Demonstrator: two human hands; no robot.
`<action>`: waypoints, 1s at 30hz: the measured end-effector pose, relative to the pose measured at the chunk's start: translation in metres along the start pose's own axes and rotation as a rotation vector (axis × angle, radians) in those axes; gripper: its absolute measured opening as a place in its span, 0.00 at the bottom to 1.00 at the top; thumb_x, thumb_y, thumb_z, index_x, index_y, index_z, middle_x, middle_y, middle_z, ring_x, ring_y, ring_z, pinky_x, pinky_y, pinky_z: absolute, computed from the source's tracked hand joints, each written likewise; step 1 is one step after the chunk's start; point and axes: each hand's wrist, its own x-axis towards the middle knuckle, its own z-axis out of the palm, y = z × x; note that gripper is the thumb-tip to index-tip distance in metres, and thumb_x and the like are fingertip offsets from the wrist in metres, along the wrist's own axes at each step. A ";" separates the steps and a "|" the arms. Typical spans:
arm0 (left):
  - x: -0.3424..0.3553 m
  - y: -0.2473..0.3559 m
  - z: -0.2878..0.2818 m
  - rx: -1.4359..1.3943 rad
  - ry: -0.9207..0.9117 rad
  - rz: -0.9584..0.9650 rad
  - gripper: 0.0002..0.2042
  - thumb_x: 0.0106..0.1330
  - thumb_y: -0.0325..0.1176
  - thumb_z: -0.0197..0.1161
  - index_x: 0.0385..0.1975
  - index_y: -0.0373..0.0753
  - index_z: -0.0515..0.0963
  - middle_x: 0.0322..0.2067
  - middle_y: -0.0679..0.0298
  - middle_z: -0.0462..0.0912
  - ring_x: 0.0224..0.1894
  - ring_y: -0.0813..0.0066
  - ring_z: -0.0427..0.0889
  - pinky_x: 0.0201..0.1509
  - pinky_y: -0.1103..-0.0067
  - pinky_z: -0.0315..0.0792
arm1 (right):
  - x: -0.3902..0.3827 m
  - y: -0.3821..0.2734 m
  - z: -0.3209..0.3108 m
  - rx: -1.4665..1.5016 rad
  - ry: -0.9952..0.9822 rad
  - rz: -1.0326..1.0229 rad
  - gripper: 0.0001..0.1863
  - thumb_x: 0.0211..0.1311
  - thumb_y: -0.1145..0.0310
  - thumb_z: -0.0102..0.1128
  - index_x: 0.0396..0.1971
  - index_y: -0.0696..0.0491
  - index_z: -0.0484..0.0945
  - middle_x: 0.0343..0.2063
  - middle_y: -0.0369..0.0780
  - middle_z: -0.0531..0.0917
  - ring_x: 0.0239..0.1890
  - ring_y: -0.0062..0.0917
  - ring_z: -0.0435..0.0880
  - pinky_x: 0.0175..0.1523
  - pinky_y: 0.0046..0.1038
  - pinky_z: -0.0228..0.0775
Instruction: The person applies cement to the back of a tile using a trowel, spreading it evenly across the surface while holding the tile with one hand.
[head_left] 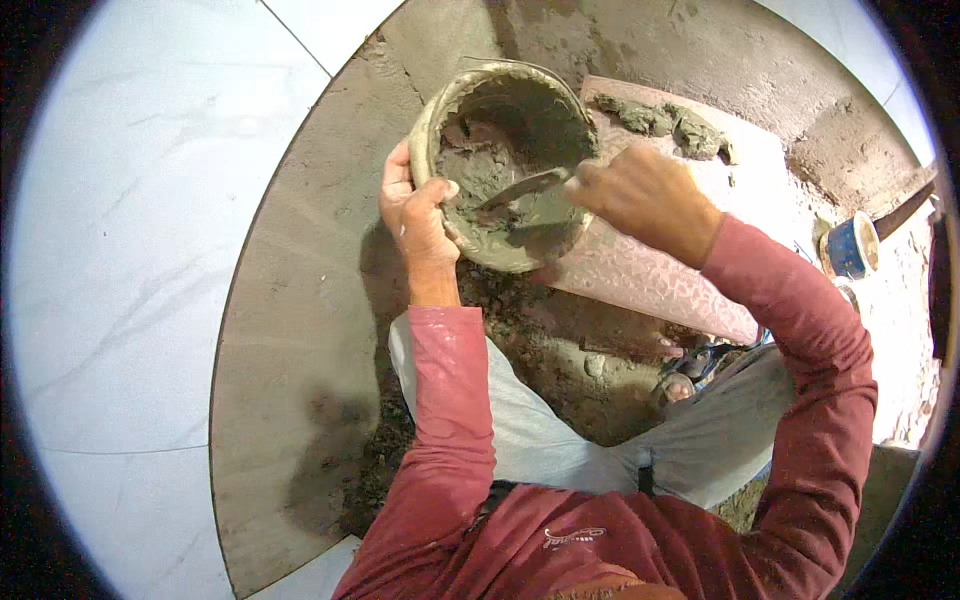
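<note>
A round bucket [428, 135] caked with grey mortar is held tilted in front of me. My left hand [422, 222] is closed on its left rim, the thumb lying over the edge. Wet grey mortar [480, 165] coats the inside and gathers at the bottom. At the right rim my right hand [650, 200] is closed round a trowel [525, 187]. The trowel's blade reaches into the bucket and touches the mortar. My right fist hides the trowel's handle.
A pinkish patterned tile [660, 285] lies behind and right of the bucket, with lumps of mortar [670, 125] on its far end. Farther right is a small blue-and-white container [852, 246]. White floor tiles [130, 260] border a curved grey cement strip [290, 320] at left.
</note>
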 end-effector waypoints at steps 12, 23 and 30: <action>-0.003 0.008 0.011 0.085 0.012 0.062 0.28 0.44 0.15 0.54 0.52 0.26 0.74 0.45 0.59 0.80 0.40 0.75 0.79 0.44 0.83 0.74 | 0.005 0.006 0.041 0.044 -0.195 0.169 0.07 0.62 0.69 0.56 0.38 0.47 0.80 0.24 0.41 0.82 0.26 0.38 0.85 0.28 0.38 0.79; -0.006 0.002 0.024 0.111 -0.022 0.076 0.29 0.43 0.17 0.56 0.53 0.25 0.74 0.46 0.58 0.80 0.45 0.72 0.80 0.52 0.81 0.74 | 0.008 0.018 0.054 0.055 -0.126 0.199 0.05 0.59 0.70 0.59 0.33 0.54 0.77 0.20 0.43 0.81 0.25 0.38 0.84 0.29 0.39 0.77; -0.005 0.000 0.029 0.149 0.008 0.082 0.28 0.44 0.16 0.55 0.52 0.25 0.75 0.46 0.57 0.80 0.45 0.72 0.81 0.52 0.81 0.74 | 0.020 0.036 0.018 -0.061 0.013 0.275 0.06 0.60 0.68 0.56 0.31 0.52 0.80 0.22 0.43 0.83 0.26 0.38 0.85 0.32 0.40 0.79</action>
